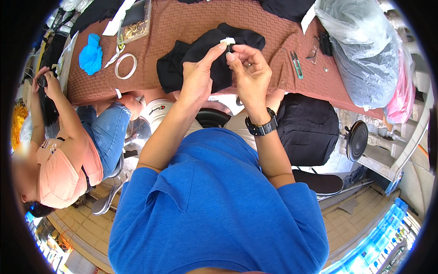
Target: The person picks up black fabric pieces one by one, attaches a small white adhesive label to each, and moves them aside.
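A black garment lies bunched on the brown-covered table in front of me. A small white label shows at its upper part. My left hand is closed on the garment, thumb against the label's left side. Just to the right, my right hand is closed in a pinch right below the label. Something small and dark shows at its fingertips, too small to name. The fingertips of both hands are close together, and the cloth between them is partly hidden.
Green-handled thread snips and glasses lie to the right, before a large plastic bag. To the left are a blue crumpled bundle, a white tape roll and a clear box. A person sits at far left, handling something black.
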{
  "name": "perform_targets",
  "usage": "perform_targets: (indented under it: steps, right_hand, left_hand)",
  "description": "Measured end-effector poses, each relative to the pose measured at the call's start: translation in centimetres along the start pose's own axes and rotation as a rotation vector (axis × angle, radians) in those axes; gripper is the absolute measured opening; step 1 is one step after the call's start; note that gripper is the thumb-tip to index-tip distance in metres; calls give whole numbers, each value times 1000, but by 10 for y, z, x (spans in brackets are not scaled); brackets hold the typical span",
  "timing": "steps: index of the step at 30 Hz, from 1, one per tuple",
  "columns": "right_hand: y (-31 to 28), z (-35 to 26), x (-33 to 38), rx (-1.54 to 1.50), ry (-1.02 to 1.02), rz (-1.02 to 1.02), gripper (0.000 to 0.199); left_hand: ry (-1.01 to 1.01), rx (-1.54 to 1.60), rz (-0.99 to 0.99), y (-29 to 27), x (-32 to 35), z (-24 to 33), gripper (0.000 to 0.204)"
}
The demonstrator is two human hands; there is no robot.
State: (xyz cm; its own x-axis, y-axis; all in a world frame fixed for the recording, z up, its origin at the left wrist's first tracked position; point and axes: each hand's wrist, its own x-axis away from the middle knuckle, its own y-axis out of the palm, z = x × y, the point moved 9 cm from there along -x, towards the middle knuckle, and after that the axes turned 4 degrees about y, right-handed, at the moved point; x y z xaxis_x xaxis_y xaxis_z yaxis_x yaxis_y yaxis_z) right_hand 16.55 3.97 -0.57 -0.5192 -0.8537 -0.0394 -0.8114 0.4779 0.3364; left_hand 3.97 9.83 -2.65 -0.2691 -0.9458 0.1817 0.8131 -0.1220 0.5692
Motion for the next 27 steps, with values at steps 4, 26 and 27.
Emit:
perform_targets:
  steps: [4, 26, 27]
  right_hand:
    - [0, -11, -8, 60, -134, -24, 17]
    - [4, -121, 1, 122, -367, -133, 10]
    - [3, -103, -3, 161, -301, -144, 10]
  left_hand:
    - [65, -32, -23, 5, 1, 4, 23]
    - [222, -365, 141, -28, -26, 7, 15]
    - [181, -256, 98, -23, -24, 6, 18]
